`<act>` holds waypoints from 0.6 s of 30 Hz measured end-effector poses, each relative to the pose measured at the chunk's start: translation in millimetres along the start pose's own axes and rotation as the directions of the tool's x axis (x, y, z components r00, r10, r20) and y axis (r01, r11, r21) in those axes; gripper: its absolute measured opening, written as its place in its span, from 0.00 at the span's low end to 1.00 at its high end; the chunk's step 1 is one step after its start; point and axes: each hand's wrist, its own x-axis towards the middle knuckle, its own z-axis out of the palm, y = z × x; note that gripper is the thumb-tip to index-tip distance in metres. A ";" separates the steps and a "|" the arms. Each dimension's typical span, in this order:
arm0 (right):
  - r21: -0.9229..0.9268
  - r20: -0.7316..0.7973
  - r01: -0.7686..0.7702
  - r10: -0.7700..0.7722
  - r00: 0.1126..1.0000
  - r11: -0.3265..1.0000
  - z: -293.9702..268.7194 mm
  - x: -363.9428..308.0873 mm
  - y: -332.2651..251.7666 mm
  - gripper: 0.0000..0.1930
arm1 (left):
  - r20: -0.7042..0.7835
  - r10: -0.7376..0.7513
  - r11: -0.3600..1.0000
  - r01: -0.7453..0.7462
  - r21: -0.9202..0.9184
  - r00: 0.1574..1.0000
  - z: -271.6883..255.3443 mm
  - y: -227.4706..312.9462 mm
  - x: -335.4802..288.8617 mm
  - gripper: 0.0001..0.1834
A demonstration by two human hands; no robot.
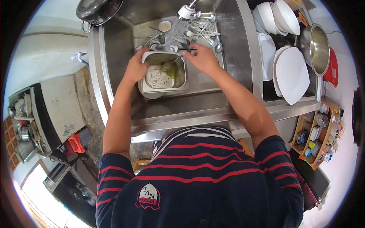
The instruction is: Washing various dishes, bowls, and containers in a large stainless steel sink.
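Note:
A rectangular steel food pan (165, 90) rests in the sink, partly over a round white plate (153, 95). My left hand (137, 67) grips the pan's left rim, thumb on the near side of the edge. Inside the pan are pale noodle-like scraps (157, 78) and greenish liquid. My right hand (202, 59) is closed around the handle of a metal ladle (166, 67), whose bowl dips into the pan. A thin dark stick-like piece (187, 49) shows beside my right fingers; what it belongs to is unclear.
Forks and spoons (205, 32) lie heaped behind the pan, near a small white cup (165, 26) and below the faucet head (186, 13). White bowls (286, 17), square plates (292, 76) and a steel bowl (318, 49) stand at the right. A dark pot (98, 11) sits at the back left.

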 end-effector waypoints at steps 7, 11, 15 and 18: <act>0.019 -0.187 0.068 -0.063 0.980 0.998 7.2 30.2 30.4 0.09 | -0.167 0.025 0.999 -0.033 -0.043 0.986 37.1 0.3 43.6 0.27; 0.039 -0.503 0.162 -0.120 0.856 0.986 -9.8 18.2 31.7 0.08 | -0.242 0.010 0.993 -0.038 -0.109 0.970 45.7 -14.8 72.1 0.26; 0.252 -0.553 0.155 0.011 0.833 0.955 -39.4 13.3 32.6 0.08 | -0.219 -0.181 0.970 0.137 -0.201 0.959 47.0 -10.8 92.8 0.25; 0.345 -0.525 0.116 0.090 0.846 0.931 -51.1 9.2 28.3 0.08 | -0.205 -0.240 0.956 0.195 -0.220 0.949 37.6 -22.8 100.1 0.26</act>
